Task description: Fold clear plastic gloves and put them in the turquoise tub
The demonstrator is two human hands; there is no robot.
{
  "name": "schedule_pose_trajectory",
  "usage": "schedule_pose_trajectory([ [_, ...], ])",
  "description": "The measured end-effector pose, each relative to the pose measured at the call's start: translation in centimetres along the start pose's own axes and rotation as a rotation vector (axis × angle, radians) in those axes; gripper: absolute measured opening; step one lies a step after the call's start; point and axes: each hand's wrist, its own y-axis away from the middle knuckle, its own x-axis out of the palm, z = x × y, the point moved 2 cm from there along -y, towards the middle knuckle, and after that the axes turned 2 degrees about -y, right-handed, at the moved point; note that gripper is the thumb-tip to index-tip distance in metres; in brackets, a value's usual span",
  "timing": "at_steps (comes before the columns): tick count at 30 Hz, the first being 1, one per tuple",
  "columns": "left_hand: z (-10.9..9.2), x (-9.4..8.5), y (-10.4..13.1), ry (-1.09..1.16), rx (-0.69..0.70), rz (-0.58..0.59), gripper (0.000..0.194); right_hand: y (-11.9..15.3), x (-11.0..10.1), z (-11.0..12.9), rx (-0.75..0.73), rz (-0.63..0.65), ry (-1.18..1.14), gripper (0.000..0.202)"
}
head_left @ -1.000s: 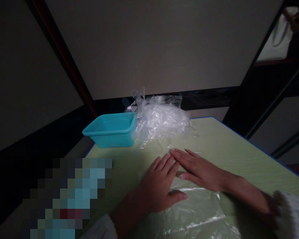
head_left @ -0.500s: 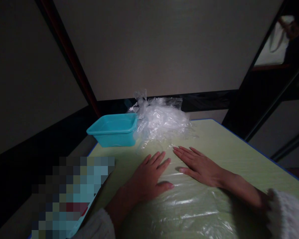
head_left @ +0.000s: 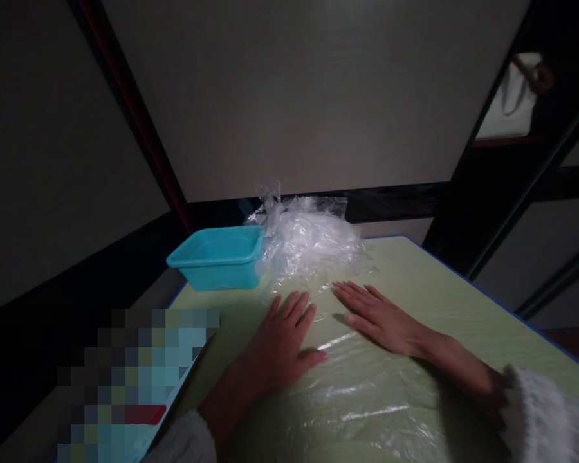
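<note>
A sheet of clear plastic film (head_left: 352,389), wrinkled and shiny, lies spread over the pale green table (head_left: 405,267). My left hand (head_left: 285,344) rests flat on it, fingers spread and thumb pointing right. To its right, my right hand (head_left: 379,318) lies palm down with its fingers stretched out toward the far left. Neither hand grips anything. Beyond the fingertips is a crumpled heap of clear plastic (head_left: 313,235), and whether it joins the flat film I cannot tell.
A turquoise plastic basin (head_left: 222,273) stands at the table's far left, touching the heap. A flat item blurred by pixelation (head_left: 149,379) lies along the left edge. Grey panels (head_left: 289,96) rise behind the table. A white bag (head_left: 509,103) sits on a shelf at the right.
My left hand has shifted slightly left, away from the right hand. Both hands remain flat on the film. The camera view has moved a little.
</note>
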Motion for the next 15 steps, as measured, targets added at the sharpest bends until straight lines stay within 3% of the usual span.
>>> schedule_pose_trajectory([
  [4, -2.3, 0.3, 0.2, 0.032, -0.019, -0.175, 0.057, 0.7, -1.1, 0.9, -0.017, -0.045, -0.075, 0.063],
  [8, -4.4, 2.0, 0.5, 0.108, -0.003, -0.128, 0.055, 1.3, -0.2, 2.5, -0.084, 0.064, -0.076, 0.071],
  [11, -4.3, 2.8, 0.9, 0.121, 0.05, -0.109, 0.059, 1.6, 1.0, 2.5, -0.122, 0.06, -0.037, 0.071],
  [15, -3.0, 2.6, 1.2, 0.125, 0.028, -0.086, 0.06, 1.9, 1.7, 1.1, -0.159, 0.014, 0.003, 0.068],
])
